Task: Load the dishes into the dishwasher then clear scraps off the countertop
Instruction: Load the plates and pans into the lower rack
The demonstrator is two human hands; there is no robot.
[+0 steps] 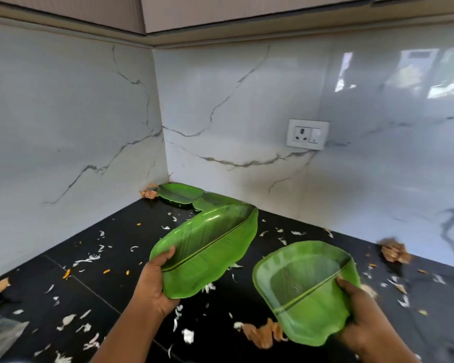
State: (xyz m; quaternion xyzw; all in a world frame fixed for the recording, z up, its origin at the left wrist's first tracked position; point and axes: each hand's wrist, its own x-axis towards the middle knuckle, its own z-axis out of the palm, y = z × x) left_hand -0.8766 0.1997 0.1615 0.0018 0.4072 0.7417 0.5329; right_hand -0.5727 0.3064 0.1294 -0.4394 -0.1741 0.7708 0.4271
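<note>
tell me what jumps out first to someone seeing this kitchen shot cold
Two bright green leaf-shaped plates held above the black countertop: the long plate in the left hand, the squarer plate in the right hand. Next, the white and orange scraps strewn across the counter, with crumpled brown paper by the right wall. A third green plate sits back in the corner.

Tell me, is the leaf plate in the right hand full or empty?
Empty: the leaf-shaped plate held by the right hand shows only its bare green inside.
</note>
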